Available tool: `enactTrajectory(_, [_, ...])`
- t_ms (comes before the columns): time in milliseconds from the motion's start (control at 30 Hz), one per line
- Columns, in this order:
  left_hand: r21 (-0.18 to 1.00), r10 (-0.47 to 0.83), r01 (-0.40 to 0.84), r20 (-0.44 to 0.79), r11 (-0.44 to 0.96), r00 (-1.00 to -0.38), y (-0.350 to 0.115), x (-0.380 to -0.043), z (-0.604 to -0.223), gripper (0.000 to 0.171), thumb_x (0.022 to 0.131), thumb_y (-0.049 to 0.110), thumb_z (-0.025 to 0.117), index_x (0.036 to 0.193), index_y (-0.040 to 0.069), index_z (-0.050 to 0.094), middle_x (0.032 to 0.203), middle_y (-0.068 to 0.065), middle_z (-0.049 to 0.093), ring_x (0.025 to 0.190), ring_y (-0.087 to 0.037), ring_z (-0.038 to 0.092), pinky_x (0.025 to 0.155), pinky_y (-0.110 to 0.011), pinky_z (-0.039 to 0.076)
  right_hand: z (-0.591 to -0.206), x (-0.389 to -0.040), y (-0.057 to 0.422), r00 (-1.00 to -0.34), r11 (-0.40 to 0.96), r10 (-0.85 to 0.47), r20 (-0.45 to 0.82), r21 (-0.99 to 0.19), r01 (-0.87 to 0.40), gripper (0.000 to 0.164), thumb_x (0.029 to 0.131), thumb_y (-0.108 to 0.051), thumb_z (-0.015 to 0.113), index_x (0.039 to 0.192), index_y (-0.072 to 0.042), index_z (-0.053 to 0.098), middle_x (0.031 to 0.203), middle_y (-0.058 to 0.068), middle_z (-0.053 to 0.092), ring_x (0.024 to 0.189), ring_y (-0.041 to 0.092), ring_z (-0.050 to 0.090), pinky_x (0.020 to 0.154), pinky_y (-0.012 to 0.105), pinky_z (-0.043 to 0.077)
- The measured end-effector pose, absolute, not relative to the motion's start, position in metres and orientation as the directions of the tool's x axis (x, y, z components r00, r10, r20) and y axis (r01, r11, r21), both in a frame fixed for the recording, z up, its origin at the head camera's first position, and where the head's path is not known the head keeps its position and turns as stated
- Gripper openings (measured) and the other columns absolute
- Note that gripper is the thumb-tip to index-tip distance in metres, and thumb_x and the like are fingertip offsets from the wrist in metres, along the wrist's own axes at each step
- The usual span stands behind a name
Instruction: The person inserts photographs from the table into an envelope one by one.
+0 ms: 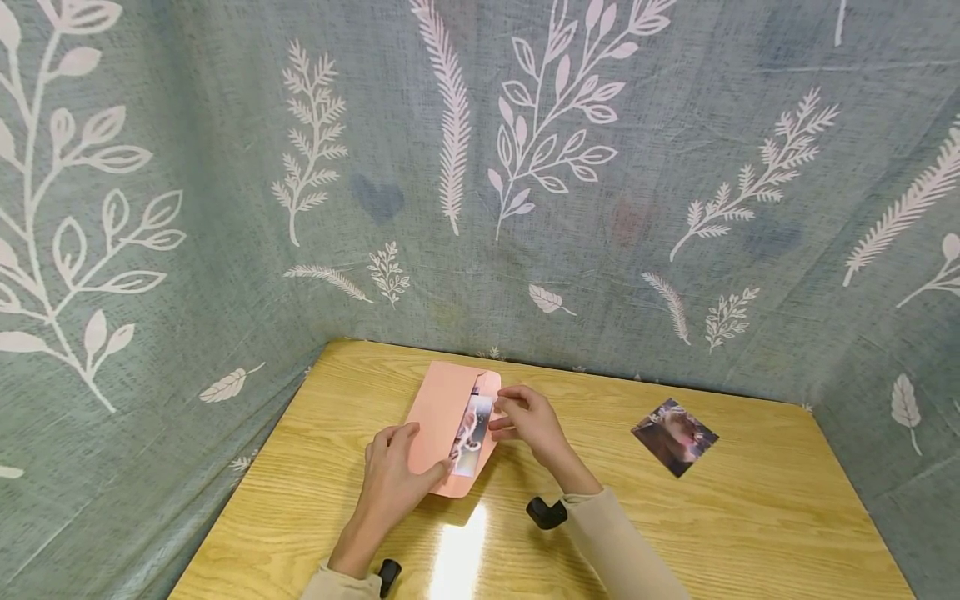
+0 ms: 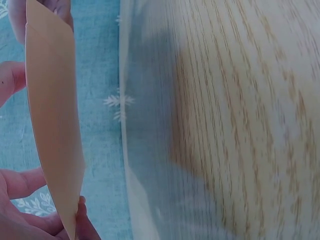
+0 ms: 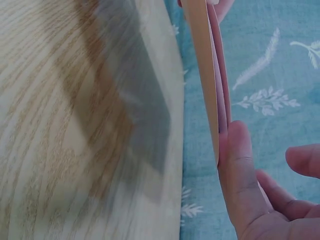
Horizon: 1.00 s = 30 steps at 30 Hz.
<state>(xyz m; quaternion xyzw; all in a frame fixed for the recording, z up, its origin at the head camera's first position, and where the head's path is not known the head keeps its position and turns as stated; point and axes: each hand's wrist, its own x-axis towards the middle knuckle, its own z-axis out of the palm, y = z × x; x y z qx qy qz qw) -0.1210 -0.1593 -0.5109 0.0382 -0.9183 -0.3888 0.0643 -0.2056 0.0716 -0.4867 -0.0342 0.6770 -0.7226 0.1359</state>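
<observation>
A pink envelope (image 1: 442,400) is held tilted above the table, its open side to the right. A photo (image 1: 471,442) with a pale, blurry figure sits partly inside and shows at that opening. My left hand (image 1: 393,471) grips the envelope's near left part, thumb on the front. In the left wrist view, left-hand fingers (image 2: 25,182) lie on both sides of it. My right hand (image 1: 532,421) holds the right edge beside the photo. In the right wrist view, one finger (image 3: 240,150) touches the edge at the opening, while others stand apart. Exact fingertip contact on the photo is unclear.
A second, darker photo (image 1: 675,437) lies flat on the wooden table (image 1: 765,500), to the right of the hands. Grey-green fabric with white leaf prints (image 1: 480,292) hangs behind the table and at its sides. Black wrist devices (image 1: 546,513) sit at both sleeves.
</observation>
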Motion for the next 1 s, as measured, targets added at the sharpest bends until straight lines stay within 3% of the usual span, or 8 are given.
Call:
enactTrajectory(333, [0.716,-0.126,-0.016,0.101,0.698,-0.987,-0.16,-0.121,-0.511,0.082,0.075,0.052,0.082,0.139,0.009,0.056,0.14,-0.019,0.042,0.127,-0.036,0.036,0.096,-0.056,0.04,-0.487,-0.201,0.069,-0.954,-0.055,-0.273,-0.126,-0.988,0.146,0.033,0.104,-0.009,0.051,0.128,0.013,0.052,0.11,0.03,0.061,0.087,0.038,0.07,0.078,0.047,0.057])
enactTrajectory(633, [0.717,-0.128,-0.013,0.106,0.697,-0.986,-0.16,-0.122,-0.513,0.081,0.075,0.052,0.082,0.139,0.009,0.056,0.141,-0.018,0.041,0.128,-0.035,0.036,0.097,-0.055,0.04,-0.485,-0.198,0.065,-0.952,-0.063,-0.281,-0.119,-0.988,0.142,0.037,0.104,-0.009,0.05,0.132,0.016,0.048,0.114,0.035,0.06,0.093,0.049,0.066,0.079,0.049,0.056])
enactTrajectory(1000, [0.711,-0.126,-0.001,0.123,0.703,-0.984,-0.159,-0.121,-0.513,0.081,0.075,0.053,0.082,0.138,0.008,0.057,0.14,-0.019,0.042,0.127,-0.036,0.036,0.095,-0.056,0.04,-0.488,-0.199,0.059,-0.952,-0.071,-0.285,-0.111,-0.988,0.136,0.035,0.103,-0.009,0.054,0.128,0.015,0.05,0.112,0.033,0.062,0.091,0.041,0.069,0.079,0.044,0.057])
